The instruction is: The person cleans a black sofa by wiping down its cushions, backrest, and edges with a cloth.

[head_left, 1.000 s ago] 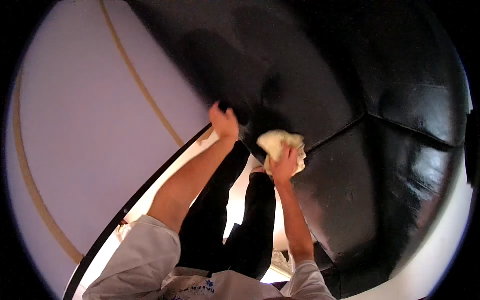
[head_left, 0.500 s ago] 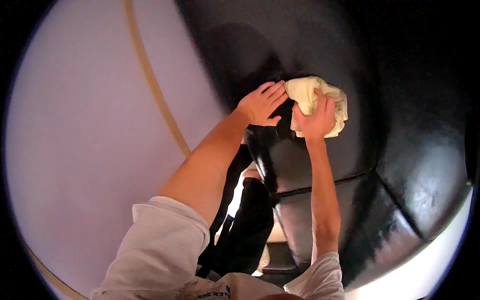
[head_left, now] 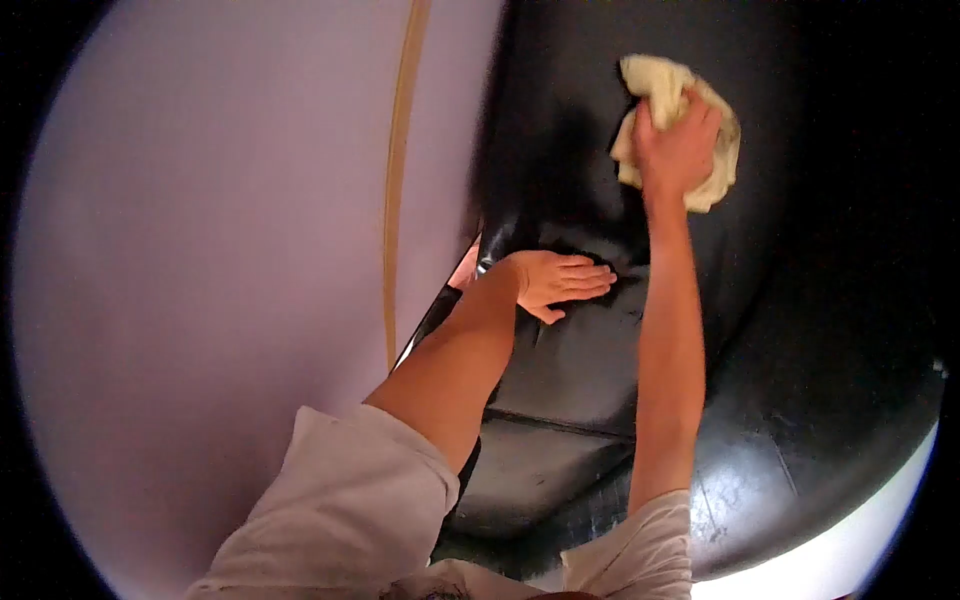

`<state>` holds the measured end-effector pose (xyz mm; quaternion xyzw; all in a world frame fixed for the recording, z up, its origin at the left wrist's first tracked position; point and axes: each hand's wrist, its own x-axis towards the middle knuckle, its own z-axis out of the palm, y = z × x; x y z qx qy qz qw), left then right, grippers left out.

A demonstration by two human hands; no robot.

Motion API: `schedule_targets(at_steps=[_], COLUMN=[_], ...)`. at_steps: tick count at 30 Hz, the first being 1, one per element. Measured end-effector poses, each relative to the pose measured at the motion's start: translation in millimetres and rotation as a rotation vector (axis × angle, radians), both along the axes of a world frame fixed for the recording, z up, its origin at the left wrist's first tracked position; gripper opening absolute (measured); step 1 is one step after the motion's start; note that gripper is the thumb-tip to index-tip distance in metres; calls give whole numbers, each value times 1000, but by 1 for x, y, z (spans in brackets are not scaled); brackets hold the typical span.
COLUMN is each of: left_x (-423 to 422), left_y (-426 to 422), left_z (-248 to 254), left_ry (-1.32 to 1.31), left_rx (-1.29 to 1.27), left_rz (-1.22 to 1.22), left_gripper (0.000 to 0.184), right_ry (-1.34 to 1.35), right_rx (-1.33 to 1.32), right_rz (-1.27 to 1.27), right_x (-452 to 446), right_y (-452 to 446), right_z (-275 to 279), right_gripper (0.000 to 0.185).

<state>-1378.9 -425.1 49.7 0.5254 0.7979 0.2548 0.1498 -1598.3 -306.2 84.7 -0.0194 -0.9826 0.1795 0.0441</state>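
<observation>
A crumpled pale yellow cloth [head_left: 722, 165] lies pressed against the shiny black padded surface [head_left: 560, 375], which looks like a leather sofa. My right hand [head_left: 680, 150] grips the cloth from above, its fingers curled into the folds and the fingertips partly hidden. Lower and to the left, my left hand [head_left: 563, 283] rests flat on the same black surface with its fingers stretched out and the thumb apart. It holds nothing and is clear of the cloth. The black material is wrinkled around my left palm.
A pale lilac wall [head_left: 220, 230] with a tan strip [head_left: 401, 180] rises close along the left. Seams cross the black surface nearer to me. Its curved right end borders a bright white area [head_left: 800, 550] at the lower right.
The cloth in my right hand has moved farther away and slightly right over the black surface. My left hand now sits lower in view, apart from the cloth. The view has shifted.
</observation>
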Motion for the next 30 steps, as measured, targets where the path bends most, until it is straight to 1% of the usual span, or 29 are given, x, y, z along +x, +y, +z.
schedule_targets(at_steps=[2, 3, 4, 5, 6, 9, 10, 11, 12, 13, 14, 15, 16, 17, 18, 20, 21, 24, 25, 26, 28, 29, 30], left_x=[32, 45, 59, 14, -50, 6, -13, 3, 16, 14, 27, 37, 49, 54, 60, 48, 44, 33, 25, 26, 31, 30, 28], left_y=[6, 12, 17, 1, 0, 16, 4, 6, 1, 1, 3, 6, 8, 8, 7, 4, 2, 2, 1, 0, 2, 1, 0], left_z=[-1, -4, -6, -22, -38, -38, -29, -25, -22, -21, -37, -56, -78, -85, -89, -63, -51, -31, -24, -25, -17, -18, -21], left_ry=[6, 38, 53, 57, 28, 15, 27, 66, 119, 52, 66, -72, -209, -252, -235, -152, -100, -5, 16, 32, 97, 97, 95], left_rx=[13, -36, -45, -32, 26, 48, 51, 24, -14, 2, 12, 61, 115, 139, 127, 76, 59, 41, 40, 38, 8, 7, 4], left_rz=[-20, -48, -38, -98, -115, -108, -93, -93, -116, -107, -112, -76, -39, -23, -36, -69, -85, -122, -124, -130, -118, -114, -114], left_gripper=[85, 85, 85, 86, 86, 87, 87, 88, 88, 88, 88, 88, 89, 89, 89, 88, 88, 88, 88, 88, 86, 87, 88], right_ry=[165, 168, 248, 215, 146, -5, -261, -22, -144, -261, -400, -605, -606, -423, -415, -199, -182, -208, -197, -188, -113, -240, -137], right_rx=[-1, 37, -7, 2, 50, 14, -105, -11, 10, 92, 70, 202, 72, -18, -4, -170, -164, -115, -80, -55, 24, 74, 88], right_rz=[108, 87, 96, 52, 54, 354, 477, 696, 810, 920, 1031, 1132, 1084, 1231, 1228, 1372, 1384, 1425, 1386, 1342, 1218, 1020, 823], right_x=[-14, -20, -21, -74, -147, -73, -80, -34, 12, 40, 71, 98, 131, 156, 158, 150, 146, 118, 92, 66, -10, -63, -107], right_y=[-11, -20, -25, -40, -51, -61, -79, -81, -89, -97, -101, -102, -97, -76, -67, -59, -58, -54, -56, -54, -62, -71, -75], right_z=[-10, -10, -10, -30, -55, -19, 4, -10, 1, 9, 6, 21, 3, -3, 2, 6, 7, 0, 3, -6, 7, -3, -2], right_gripper=[63, 63, 63, 61, 59, 53, 49, 54, 50, 51, 47, 43, 38, 35, 35, 31, 31, 45, 49, 52, 55, 56, 60])
